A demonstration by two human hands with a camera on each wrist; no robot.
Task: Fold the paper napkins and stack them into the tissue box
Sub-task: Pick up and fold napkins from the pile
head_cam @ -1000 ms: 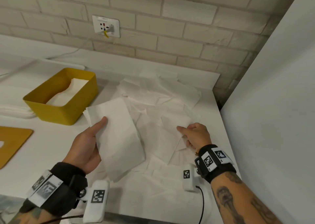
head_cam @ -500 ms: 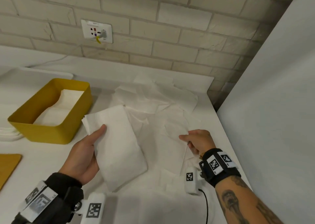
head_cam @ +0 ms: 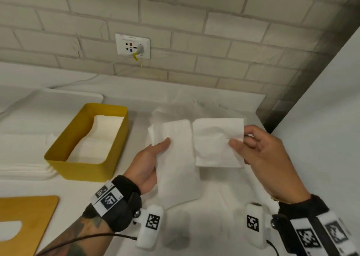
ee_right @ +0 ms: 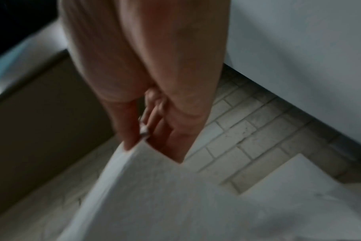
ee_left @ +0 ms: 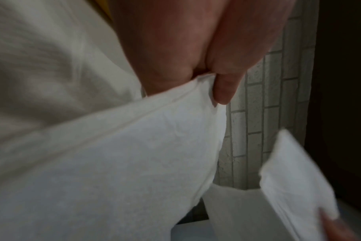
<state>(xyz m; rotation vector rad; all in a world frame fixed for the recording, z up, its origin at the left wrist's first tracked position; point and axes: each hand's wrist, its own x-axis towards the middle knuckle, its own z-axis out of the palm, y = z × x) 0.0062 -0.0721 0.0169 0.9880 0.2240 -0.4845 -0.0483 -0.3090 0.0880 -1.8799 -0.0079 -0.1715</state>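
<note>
The left hand (head_cam: 148, 164) is held up with its thumb on top of a folded napkin stack (head_cam: 175, 168), fingers underneath. The right hand (head_cam: 261, 154) is raised beside it, pinching a single napkin (head_cam: 216, 141) between thumb and fingers.

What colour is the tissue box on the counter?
Mustard yellow; the tissue box shows best in the head view.

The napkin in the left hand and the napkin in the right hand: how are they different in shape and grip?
The left-hand napkins form a long, narrow folded bundle; the right-hand napkin is shorter, nearly square. The left hand has its thumb on top; the right hand pinches an edge. Both are white paper, held above the counter.
</note>
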